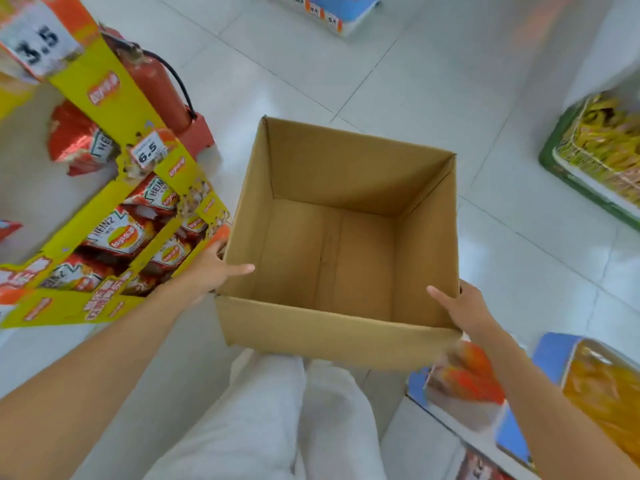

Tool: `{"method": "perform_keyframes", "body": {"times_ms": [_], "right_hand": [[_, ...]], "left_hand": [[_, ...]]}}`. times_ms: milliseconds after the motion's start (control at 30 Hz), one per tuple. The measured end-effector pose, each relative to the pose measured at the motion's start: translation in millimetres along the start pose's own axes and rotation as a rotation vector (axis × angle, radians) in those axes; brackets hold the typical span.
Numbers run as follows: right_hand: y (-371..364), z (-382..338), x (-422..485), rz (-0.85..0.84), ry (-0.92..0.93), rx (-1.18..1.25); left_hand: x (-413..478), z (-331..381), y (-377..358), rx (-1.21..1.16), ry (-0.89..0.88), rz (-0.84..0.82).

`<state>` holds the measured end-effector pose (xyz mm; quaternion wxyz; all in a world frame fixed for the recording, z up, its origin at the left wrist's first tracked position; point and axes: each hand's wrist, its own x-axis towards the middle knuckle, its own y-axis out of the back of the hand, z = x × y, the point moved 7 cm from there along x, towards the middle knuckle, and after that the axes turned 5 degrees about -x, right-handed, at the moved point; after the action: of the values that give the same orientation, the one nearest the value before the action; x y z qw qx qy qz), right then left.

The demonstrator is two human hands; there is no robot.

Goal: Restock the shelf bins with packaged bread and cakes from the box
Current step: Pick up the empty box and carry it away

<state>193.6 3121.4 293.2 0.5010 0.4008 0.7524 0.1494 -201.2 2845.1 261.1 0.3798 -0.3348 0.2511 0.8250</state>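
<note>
View from a head-worn camera looking straight down in a shop aisle. In the centre of the frame an open brown cardboard box [339, 341] is held between two bare hands, above a pale tiled floor [346, 64] and just ahead of the person's white trousers [263, 420], which fill the bottom centre. The box's plain inner walls and bare bottom, with a seam down the middle, are in full view. The left hand [211, 268] grasps the box's left wall near the closest corner, thumb hooked over the rim and fingers on the outside. The right hand [464, 306] grasps the right wall the same way. At the left of the frame stands a yellow cardboard display stand [114, 98] stocked with red Heinz-branded snack bags [117, 233], with price tags reading 6.5 [149, 154] and 3.5 [36, 43]. Behind it, at upper left, stands a red fire extinguisher [152, 84]. At the right edge is a green-edged bin [599, 147] of yellow packets. At lower right a blue shelf [550, 355] holds blurred orange and yellow packaged goods [606, 393].
</note>
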Motion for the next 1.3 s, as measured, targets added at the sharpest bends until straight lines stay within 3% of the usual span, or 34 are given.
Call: {"method": "perform_keyframes", "body": {"times_ms": [200,567,967,1100,1300], "right_hand": [[50.6,-106.6,140.5,-0.053,0.095,-0.115],[52.2,-328.6,358.0,-0.244,0.288,-0.457],[-62.1,-551.4,524.0,-0.462,0.587,-0.839],[-109.0,-583.0,544.9,-0.495,0.639,-0.88],[-186.1,-575.2,584.3,-0.513,0.665,-0.891]], "left_hand": [[77.9,71.4,-30.4,-0.129,-0.004,0.064],[194.3,157.3,-15.8,-0.273,0.119,0.26],[282.9,163.2,-22.3,-0.72,0.258,0.544],[305.0,147.0,-23.4,-0.777,0.317,0.587],[355.9,97.9,-12.7,-0.746,0.384,0.609]]}}
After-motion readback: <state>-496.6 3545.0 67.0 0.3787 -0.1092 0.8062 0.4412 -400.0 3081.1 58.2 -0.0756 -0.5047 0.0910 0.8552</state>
